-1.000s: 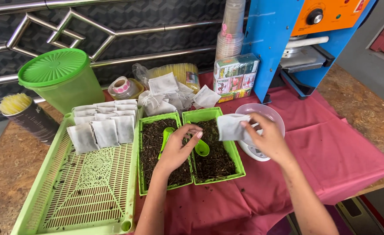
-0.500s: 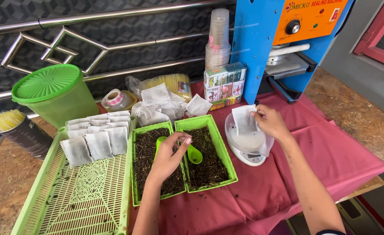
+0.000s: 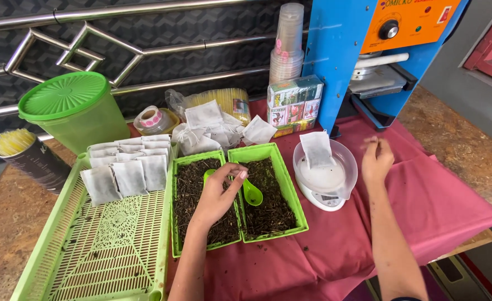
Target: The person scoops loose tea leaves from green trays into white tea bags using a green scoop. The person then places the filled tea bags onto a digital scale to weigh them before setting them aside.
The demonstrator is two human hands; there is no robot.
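Over the bowl (image 3: 325,167), our right hand (image 3: 377,160) had let go of the pouch (image 3: 317,149), fingers loose; our left hand (image 3: 217,195) gripped the scoop (image 3: 250,192), its handle hidden.

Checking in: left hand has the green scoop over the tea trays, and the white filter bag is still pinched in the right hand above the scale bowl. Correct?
Not quite. The head view shows the white filter bag resting in the bowl on the scale, not pinched. The right hand is empty beside the bowl. The left hand does hold the green scoop over the tea trays.
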